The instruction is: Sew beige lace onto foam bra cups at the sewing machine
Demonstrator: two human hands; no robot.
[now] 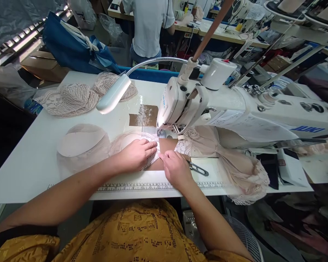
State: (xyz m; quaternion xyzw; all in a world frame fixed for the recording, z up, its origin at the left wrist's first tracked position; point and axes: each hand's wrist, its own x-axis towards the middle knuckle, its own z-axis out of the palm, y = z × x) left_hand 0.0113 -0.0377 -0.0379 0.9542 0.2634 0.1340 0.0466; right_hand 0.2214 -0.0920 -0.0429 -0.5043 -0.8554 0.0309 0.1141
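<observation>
My left hand (pixel 136 154) lies flat, fingers together, pressing a beige lace bra piece (pixel 131 140) onto the white table (pixel 30 163) just left of the needle. Close beside it my right hand (pixel 175 167) has its fingers curled, pinching the edge of the same lace in front of the presser foot. The white sewing machine (pixel 235 105) stands over the work, its head right above my fingertips. A molded beige cup (pixel 82 143) rests to the left of my left hand. More lace fabric (pixel 235 163) trails off to the right past the machine.
A gooseneck lamp (pixel 113 94) hangs over the table. Lace cups (pixel 79 96) are piled at the far left. Small snips (pixel 198 168) lie right of my right hand. A ruler strip (pixel 142 186) runs along the table's front edge. Another person (pixel 149 25) works at a table behind.
</observation>
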